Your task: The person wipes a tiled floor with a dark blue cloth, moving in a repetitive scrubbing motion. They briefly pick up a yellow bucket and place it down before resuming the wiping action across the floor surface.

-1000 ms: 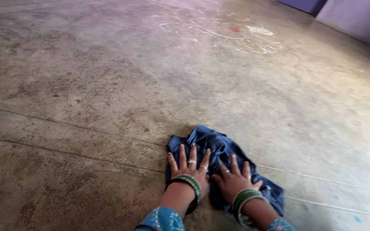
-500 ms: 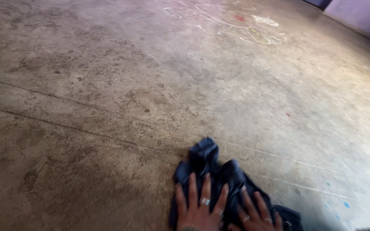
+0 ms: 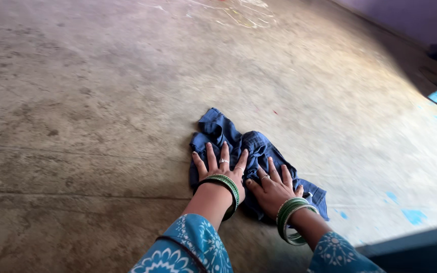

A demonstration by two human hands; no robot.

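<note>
Both hands press flat on a crumpled dark blue cloth rag (image 3: 251,156) lying on the bare grey concrete floor (image 3: 92,101), near the lower middle of the scene. The left hand (image 3: 221,174) rests on the rag's left part, fingers (image 3: 211,154) spread and straight; the right hand (image 3: 274,189) lies just beside it on the right part, fingers likewise spread. Green bangles (image 3: 289,222) circle both wrists, above patterned blue sleeves (image 3: 188,250)

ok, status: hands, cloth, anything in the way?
Left hand and right hand flat, fingers spread, on crumpled blue cloth. Cloth on concrete floor. Nothing in the way.
</note>
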